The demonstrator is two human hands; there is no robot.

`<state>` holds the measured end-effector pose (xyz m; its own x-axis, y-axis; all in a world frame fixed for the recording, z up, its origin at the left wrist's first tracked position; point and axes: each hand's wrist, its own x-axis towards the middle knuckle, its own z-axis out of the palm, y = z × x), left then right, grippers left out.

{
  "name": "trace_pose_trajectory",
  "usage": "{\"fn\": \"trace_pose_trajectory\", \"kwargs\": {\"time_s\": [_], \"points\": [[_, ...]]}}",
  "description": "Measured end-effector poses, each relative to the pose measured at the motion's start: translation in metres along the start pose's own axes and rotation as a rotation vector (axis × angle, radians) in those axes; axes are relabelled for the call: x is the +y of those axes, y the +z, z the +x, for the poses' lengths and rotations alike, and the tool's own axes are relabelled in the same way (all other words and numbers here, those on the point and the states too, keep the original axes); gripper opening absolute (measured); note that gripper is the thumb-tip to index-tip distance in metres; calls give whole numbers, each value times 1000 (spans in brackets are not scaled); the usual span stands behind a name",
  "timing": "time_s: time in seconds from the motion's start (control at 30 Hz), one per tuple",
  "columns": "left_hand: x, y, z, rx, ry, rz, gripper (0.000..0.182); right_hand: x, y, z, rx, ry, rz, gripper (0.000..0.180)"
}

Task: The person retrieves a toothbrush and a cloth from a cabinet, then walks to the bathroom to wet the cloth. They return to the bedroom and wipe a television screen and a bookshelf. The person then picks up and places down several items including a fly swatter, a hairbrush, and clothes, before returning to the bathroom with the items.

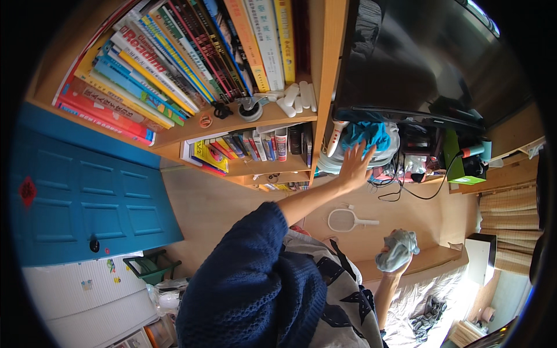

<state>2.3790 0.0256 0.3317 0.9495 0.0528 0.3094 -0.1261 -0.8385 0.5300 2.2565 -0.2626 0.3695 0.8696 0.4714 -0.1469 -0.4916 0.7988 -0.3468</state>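
Note:
My left hand (356,164) reaches out with its fingers spread. Its fingertips overlap the lower edge of a crumpled teal cloth (370,134); whether they touch it I cannot tell. That cloth lies on top of a pale plastic container (394,141) below a dark television screen. Crumpled in my right hand (398,270) is a grey cloth (397,250), held up off to the right over the floor. A white handheld device with orange buttons (336,138) leans beside the container, left of the teal cloth.
Left of the television (417,65) stands a wooden bookshelf (235,126) full of books. Black cables (394,185) hang from the cluttered stand by a green box (465,169). An electric mosquito swatter (343,220) lies on the floor. A blue door (95,191) is at left, a bed (413,300) at lower right.

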Motion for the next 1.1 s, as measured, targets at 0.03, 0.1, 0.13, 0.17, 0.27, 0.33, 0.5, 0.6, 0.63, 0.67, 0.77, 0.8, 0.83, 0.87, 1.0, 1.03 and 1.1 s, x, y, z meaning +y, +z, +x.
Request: {"fn": "trace_pose_trajectory", "kwargs": {"time_s": [0.03, 0.1, 0.13, 0.17, 0.27, 0.33, 0.5, 0.6, 0.63, 0.67, 0.77, 0.8, 0.83, 0.87, 1.0, 1.03, 1.1], "points": [[3, -6, -21, -87, -37, -131, 75, 1, 6, 9, -121, 84, 47, 53], [0, -20, -57, -262, -117, -474, 65, 11, 20, 22, 211, 121, 95, 50], [-3, -26, -77, -425, -227, -658, 62, 16, 28, 29, 178, 205, 95, 50], [-6, -32, -98, -507, -387, -789, 58, 23, 35, 37, 81, 254, 89, 56], [-19, -50, -158, -564, -615, -900, 50, 44, 50, 54, 326, 403, -5, 65], [-26, -62, -189, -470, -660, -836, 49, 62, 52, 64, 242, 444, -57, 68], [-37, -91, -221, -259, -824, -861, 41, 88, 40, 87, 182, 639, -86, 54], [-35, -93, -195, -171, -744, -598, 34, 90, 36, 93, 146, 646, -5, 52], [-36, -95, -182, -147, -705, -462, 33, 89, 37, 92, 151, 643, 10, 52], [-36, -93, -166, -104, -632, -468, 33, 87, 39, 91, 135, 648, 32, 52], [-43, -63, -94, 72, -455, -387, 35, 71, 47, 81, 147, 576, 40, 54], [-49, -52, -68, 110, -384, -290, 39, 64, 50, 77, 210, 538, 38, 57], [-54, -39, -45, 155, -319, -202, 44, 57, 53, 71, 158, 477, 58, 57], [-58, -25, -27, 201, -361, -113, 48, 49, 54, 64, 158, 415, 47, 58], [-78, 12, 20, 230, -521, 50, 49, 14, 45, 38, 74, 166, 103, 57], [-81, 18, 25, 190, -561, 98, 48, 7, 39, 33, 51, 147, 114, 59], [-87, 26, 30, 193, -586, 135, 45, -4, 26, 32, 382, 104, -431, 47]]}}
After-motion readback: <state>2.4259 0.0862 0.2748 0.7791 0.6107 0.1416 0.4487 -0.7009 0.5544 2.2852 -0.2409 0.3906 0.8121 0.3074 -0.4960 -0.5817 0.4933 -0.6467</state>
